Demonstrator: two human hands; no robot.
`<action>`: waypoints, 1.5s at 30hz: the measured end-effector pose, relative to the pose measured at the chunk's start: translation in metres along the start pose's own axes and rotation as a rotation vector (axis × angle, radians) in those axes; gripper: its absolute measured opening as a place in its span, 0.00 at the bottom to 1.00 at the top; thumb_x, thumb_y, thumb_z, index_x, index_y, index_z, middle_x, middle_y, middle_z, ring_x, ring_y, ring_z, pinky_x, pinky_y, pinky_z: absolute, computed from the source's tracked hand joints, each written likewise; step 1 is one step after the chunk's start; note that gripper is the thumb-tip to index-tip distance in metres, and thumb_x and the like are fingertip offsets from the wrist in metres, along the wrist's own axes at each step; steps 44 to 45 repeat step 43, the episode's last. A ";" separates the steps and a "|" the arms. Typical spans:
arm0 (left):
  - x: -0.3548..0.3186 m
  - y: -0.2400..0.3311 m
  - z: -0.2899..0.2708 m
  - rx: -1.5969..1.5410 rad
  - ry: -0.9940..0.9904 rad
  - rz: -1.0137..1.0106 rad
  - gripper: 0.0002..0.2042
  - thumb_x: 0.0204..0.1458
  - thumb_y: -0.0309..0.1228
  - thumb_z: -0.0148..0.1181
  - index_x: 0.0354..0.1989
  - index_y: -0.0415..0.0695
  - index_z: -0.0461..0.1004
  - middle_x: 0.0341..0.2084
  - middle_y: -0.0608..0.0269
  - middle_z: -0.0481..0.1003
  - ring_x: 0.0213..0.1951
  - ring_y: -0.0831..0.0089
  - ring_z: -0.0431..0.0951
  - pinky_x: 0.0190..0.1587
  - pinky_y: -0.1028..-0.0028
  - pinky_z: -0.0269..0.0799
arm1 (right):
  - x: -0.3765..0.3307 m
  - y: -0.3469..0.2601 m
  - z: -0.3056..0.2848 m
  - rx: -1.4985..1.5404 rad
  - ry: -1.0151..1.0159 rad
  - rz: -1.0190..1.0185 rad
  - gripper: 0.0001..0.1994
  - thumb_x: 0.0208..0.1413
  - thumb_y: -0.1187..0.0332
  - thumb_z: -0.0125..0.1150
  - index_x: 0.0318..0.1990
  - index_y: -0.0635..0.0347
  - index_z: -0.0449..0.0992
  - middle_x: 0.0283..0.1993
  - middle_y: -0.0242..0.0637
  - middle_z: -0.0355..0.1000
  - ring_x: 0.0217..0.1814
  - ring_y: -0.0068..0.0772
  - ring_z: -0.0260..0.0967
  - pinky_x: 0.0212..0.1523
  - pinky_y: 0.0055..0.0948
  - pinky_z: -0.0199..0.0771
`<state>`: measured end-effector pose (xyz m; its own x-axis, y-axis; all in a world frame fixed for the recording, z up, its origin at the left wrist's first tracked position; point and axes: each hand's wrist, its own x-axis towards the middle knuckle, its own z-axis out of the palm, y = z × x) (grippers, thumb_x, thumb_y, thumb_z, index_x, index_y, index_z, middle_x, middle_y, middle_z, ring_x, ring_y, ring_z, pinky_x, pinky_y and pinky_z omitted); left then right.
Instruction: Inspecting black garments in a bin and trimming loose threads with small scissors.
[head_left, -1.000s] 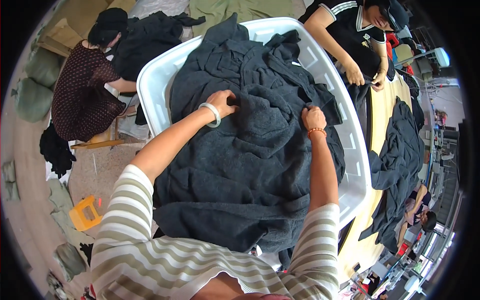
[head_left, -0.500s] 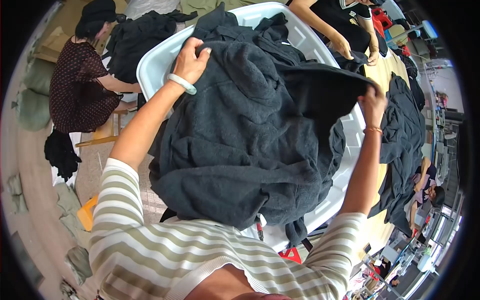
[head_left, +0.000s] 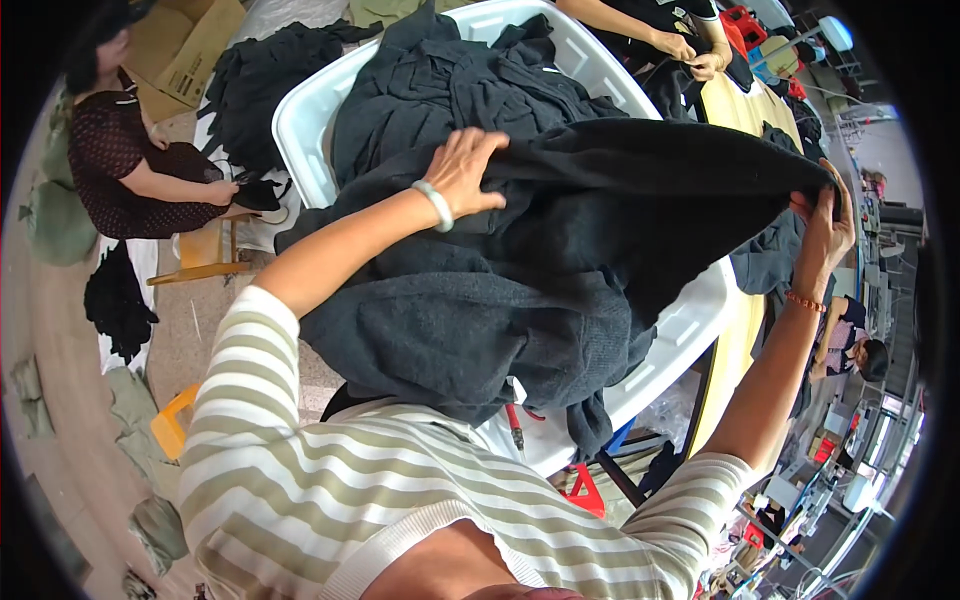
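A black knit garment (head_left: 450, 330) lies heaped over the near part of a white plastic tub (head_left: 300, 130), in front of my body. My right hand (head_left: 828, 222) is out at the far right, gripping the edge of the black fabric and holding it stretched up above the tub's right side. On top of the garment, near the middle, my left hand (head_left: 466, 178) has its fingers and thumb apart and touches the cloth. More black garments (head_left: 440, 90) fill the tub's far half. A red-handled tool (head_left: 515, 428) hangs by the tub's near edge.
A seated person (head_left: 150, 170) at the left handles black cloth beside a black pile (head_left: 275, 80). Another person's hands (head_left: 695, 55) work at the top right, by a yellow tabletop (head_left: 745, 310). An orange stool (head_left: 175, 420) and a red stool (head_left: 583, 490) stand nearby.
My right hand has moved outward to the right, drawing the fabric edge with it. My left hand has let go near the tub's left side and come down toward the middle of the garment.
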<state>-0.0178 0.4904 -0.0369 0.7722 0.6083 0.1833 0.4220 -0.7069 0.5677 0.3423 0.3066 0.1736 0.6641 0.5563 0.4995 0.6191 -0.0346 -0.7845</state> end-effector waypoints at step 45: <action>-0.158 -0.053 -0.068 -0.331 -0.458 -0.288 0.11 0.50 0.25 0.62 0.41 0.36 0.75 0.33 0.66 0.76 0.37 0.77 0.73 0.44 0.77 0.68 | -0.272 0.114 0.014 0.084 -0.807 0.652 0.33 0.46 0.57 0.71 0.58 0.64 0.70 0.55 0.49 0.71 0.59 0.46 0.68 0.62 0.31 0.64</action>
